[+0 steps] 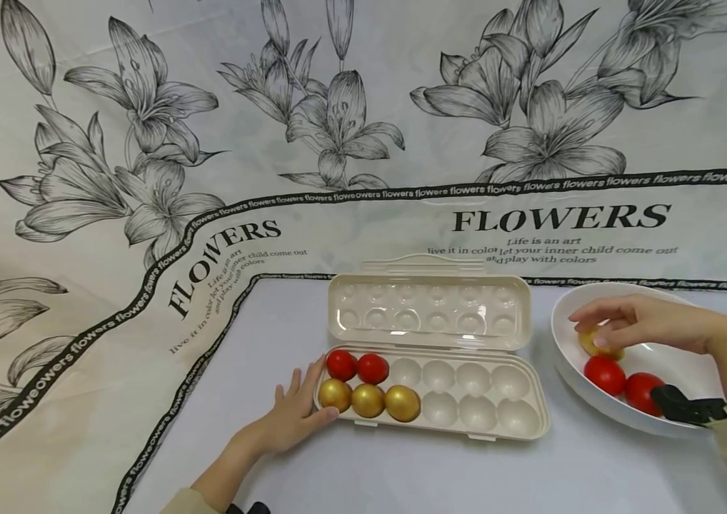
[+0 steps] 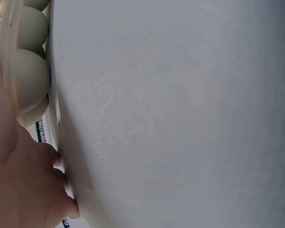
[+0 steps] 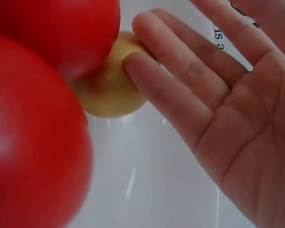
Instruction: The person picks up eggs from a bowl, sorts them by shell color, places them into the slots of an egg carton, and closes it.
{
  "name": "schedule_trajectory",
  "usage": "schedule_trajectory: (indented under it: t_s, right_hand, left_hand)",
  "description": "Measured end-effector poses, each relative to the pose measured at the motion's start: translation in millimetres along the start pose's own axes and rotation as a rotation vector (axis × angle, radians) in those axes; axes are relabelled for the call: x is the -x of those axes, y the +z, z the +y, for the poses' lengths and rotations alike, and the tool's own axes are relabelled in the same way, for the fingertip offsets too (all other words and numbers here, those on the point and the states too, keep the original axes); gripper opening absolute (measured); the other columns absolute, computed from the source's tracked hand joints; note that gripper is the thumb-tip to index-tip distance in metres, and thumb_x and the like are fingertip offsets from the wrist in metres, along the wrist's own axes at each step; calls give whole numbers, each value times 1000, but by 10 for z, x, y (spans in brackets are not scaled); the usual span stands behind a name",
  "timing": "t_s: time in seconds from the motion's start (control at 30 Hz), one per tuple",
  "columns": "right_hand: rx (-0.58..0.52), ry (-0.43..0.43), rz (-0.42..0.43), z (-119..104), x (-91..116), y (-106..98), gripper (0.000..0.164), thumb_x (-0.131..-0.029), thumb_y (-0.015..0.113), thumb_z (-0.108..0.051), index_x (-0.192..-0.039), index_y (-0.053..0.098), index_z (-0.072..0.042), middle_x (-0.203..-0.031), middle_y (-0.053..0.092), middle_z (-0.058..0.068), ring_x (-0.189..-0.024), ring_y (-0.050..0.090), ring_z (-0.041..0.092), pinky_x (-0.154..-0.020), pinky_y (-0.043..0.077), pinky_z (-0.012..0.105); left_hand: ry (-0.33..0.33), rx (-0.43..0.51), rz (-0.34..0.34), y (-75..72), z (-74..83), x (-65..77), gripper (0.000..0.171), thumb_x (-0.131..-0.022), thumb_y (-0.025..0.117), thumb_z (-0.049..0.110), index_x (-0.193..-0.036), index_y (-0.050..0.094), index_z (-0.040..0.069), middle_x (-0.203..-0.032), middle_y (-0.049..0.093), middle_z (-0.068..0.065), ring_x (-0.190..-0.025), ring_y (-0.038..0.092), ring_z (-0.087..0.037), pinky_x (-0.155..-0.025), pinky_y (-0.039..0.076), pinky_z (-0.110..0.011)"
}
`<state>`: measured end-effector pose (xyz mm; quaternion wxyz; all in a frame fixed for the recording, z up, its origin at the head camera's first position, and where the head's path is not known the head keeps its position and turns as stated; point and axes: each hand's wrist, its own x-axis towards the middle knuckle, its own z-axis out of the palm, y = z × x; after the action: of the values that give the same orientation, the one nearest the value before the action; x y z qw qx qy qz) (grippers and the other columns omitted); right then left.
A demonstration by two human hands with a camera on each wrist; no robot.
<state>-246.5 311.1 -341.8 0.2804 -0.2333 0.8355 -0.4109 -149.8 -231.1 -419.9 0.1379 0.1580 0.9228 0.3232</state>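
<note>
In the head view a cream egg carton (image 1: pixel 466 430) lies with its lid (image 1: pixel 430 337) folded back. Two red eggs (image 1: pixel 373 368) fill the back row's left end, and three golden eggs (image 1: pixel 368 400) fill the front row's left end. My left hand (image 1: pixel 293 417) rests against the carton's left end, fingers spread and fairly straight, thumb at the front corner. Inside a white bowl (image 1: pixel 691 364) my right hand (image 1: pixel 649 325) pinches a golden egg (image 3: pixel 111 90) between thumb and fingers. Two red eggs (image 1: pixel 605 375) lie beside it, large and close in the right wrist view.
The bowl stands just right of the carton on a white tabletop (image 1: pixel 402 478). Behind them hangs a flower-printed cloth (image 1: pixel 363 235) with a dark lettered border, which also runs down the left side. Light surface (image 2: pixel 171 114) fills most of the left wrist view.
</note>
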Motion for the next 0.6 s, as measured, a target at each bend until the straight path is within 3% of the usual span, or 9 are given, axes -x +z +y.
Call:
schedule_trajectory:
  t_s: [0.17,0.33,0.4,0.5,0.6]
  right_hand:
    - [-50,3,-83,34,4,1,42,-89,57,-10,-128,49,2,-119,61,-4,-102,60,9,-80,50,27]
    - [-45,27,-185,92,10,12,41,-85,60,-7,-124,53,4,-117,62,0,-102,56,-1,-81,45,19]
    - [-37,35,-203,112,5,31,40,-84,62,-7,-121,55,4,-113,61,7,-99,57,4,-78,48,22]
    - [-49,74,-214,116,-8,60,37,-83,62,-8,-119,58,-1,-105,60,13,-89,59,16,-63,50,26]
    - [-50,113,-219,109,-19,75,37,-82,63,-10,-118,60,-5,-100,58,14,-81,57,21,-52,47,26]
  left_hand:
    - [-6,-13,5,4,3,-19,85,-91,49,54,-151,0,19,-154,8,-18,-137,-9,-45,-98,-9,-69]
    - [-12,-10,-2,4,6,-21,85,-91,49,53,-151,0,19,-154,8,-18,-137,-10,-45,-98,-9,-69]
    - [-13,-8,-6,7,5,-18,85,-91,49,52,-151,0,19,-154,8,-19,-137,-10,-45,-98,-9,-69]
    - [-13,-15,-5,12,-1,-12,85,-91,49,52,-151,-1,18,-153,8,-20,-136,-9,-46,-98,-9,-70]
    - [-7,-23,0,17,-7,-13,85,-92,49,51,-151,-1,18,-153,8,-21,-136,-8,-47,-97,-8,-70]
